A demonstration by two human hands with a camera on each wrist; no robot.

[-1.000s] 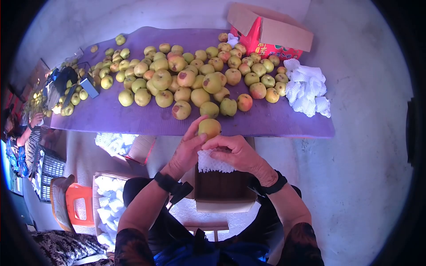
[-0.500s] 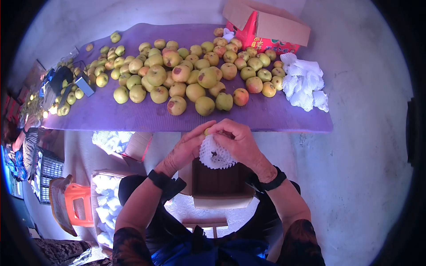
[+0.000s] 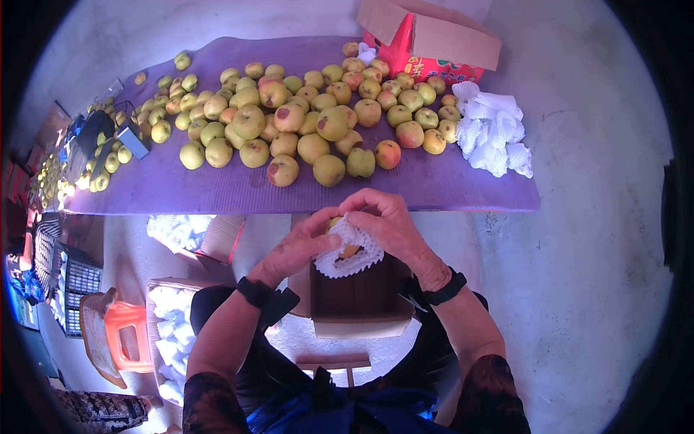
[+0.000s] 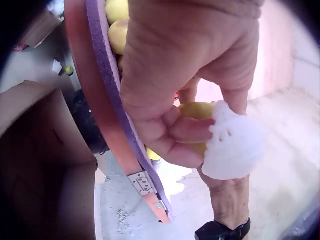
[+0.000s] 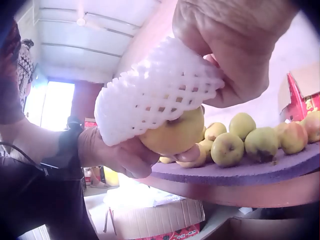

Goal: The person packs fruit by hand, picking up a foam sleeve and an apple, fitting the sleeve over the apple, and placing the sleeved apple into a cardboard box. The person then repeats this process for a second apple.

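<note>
One purple table [image 3: 463, 197] is the biggest thing, running L to R in front of the person. Pile of apples [image 3: 249, 121] covers most of its top, approx. mid to L end; mix of green, yellow & reddish, several w/ brown spots. Red box [image 3: 394, 54], flaps up, stands at table's far R corner. Open box [image 3: 361, 329], brown inside, is below table's near edge, abt. mid, on person's side. Carton [image 3: 223, 239] w/ white nets sits under table's near edge, L of mid; 2nd carton [image 3: 170, 282] w/ white wraps is nearer the person than the table, also L. Dark crate [image 3: 83, 282] & orange stool [image 3: 129, 315] are off table's near L side, stool closer to person. Heap of white nets [image 3: 491, 130] lies on table's R end, nr. the red box. Both hands are tog. just off table's near edge, approx. mid, on the same fruit: L hand [image 3: 289, 249] cups it, fingers curled round; R hand [image 3: 394, 228] pinches the net. Black band on each wrist. White net [image 5: 150, 90] is round part of the apple, other part bare. Apple [image 5: 177, 132], yellow-green, is betw. the hands, just off table's near edge, stem/blossom hollow partly showing beside net rim.
</note>
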